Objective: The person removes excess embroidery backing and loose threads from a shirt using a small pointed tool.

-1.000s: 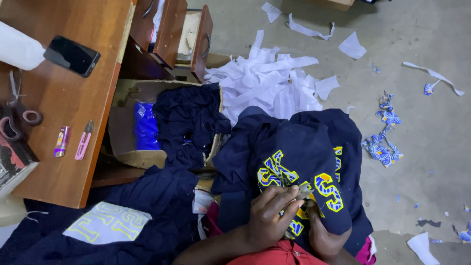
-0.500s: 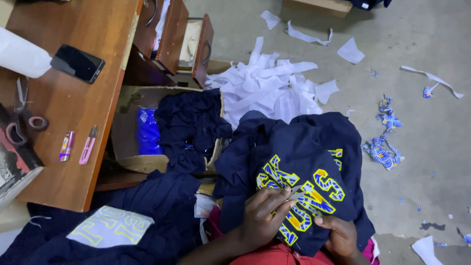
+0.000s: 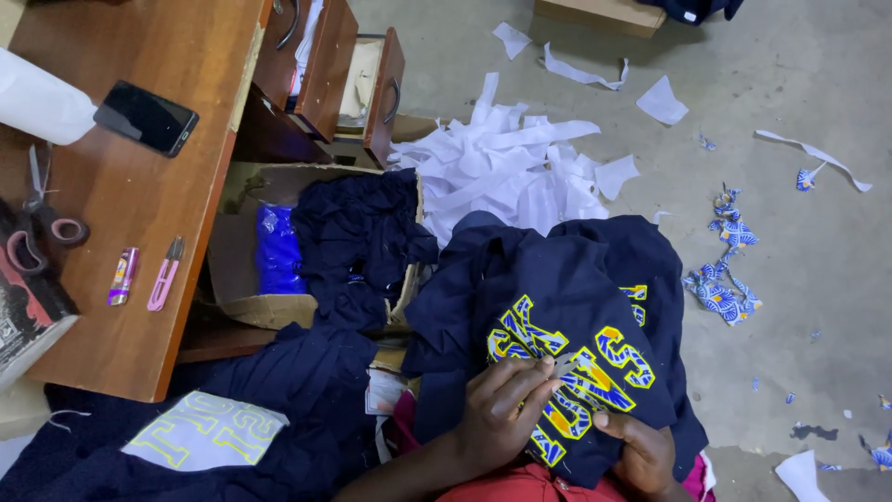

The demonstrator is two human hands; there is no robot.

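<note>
Snips (image 3: 564,364) in left hand's (image 3: 502,414) grip — tips up-right across lettered navy garment (image 3: 567,307).

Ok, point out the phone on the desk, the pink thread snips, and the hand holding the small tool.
phone (image 3: 146,117), head view, middle of its dark screen.
pink thread snips (image 3: 164,273), head view, middle of the handle.
left hand (image 3: 502,409), head view, back of the hand.

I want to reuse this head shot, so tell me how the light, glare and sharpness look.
Head view: soft, even light, only faint shadows on the floor; mild sheen on the desk and phone; the paper roll looks nearly blown out; the garment and lettering are sharp; the left hand and right hand are slightly soft; edges bend slightly, wide-angle style.
</note>
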